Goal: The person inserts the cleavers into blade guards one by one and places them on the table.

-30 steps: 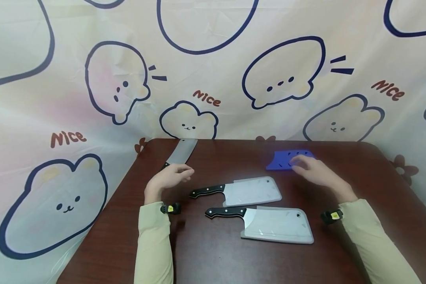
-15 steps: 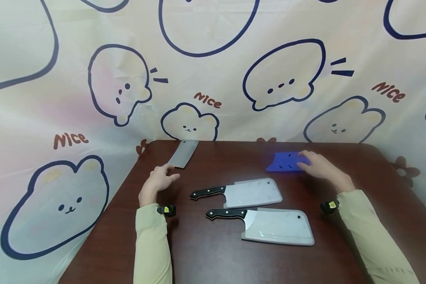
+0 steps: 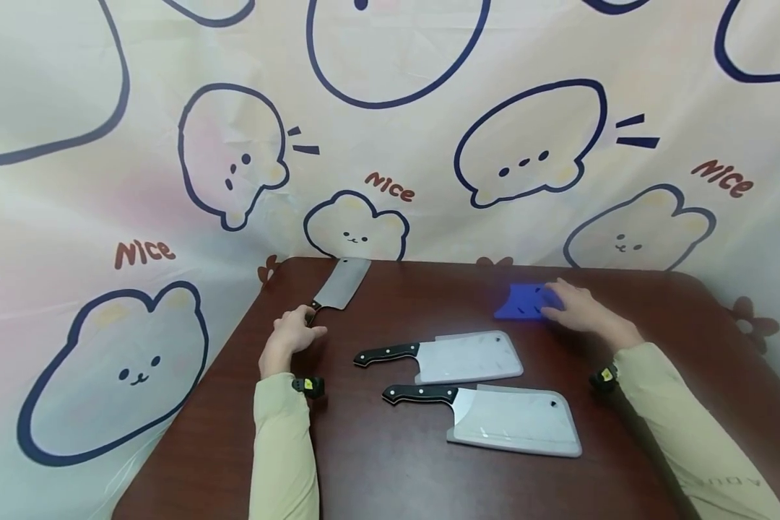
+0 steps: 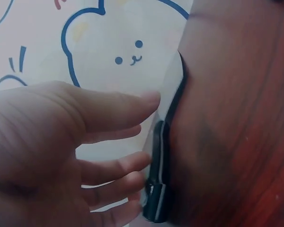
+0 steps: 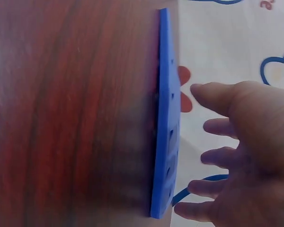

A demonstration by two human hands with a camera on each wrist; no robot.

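A bare cleaver lies at the far left of the table, its blade pointing away. My left hand hovers at its black handle; in the left wrist view the thumb and spread fingers are right beside the handle, not wrapped round it. Toward the back right lies a flat blue plastic blade cover with small slots. Over its right end is my right hand, fingers loosely extended. The right wrist view shows a gap between those fingers and the blue cover.
Two more cleavers lie in the middle, handles to the left, one behind the other. Each blade sits in a clear cover. A patterned cloth hangs close behind the brown table.
My left hand has moved left and onto the far cleaver's handle region. My right hand has shifted slightly right over the blue cover. The cleavers and cover lie as before.
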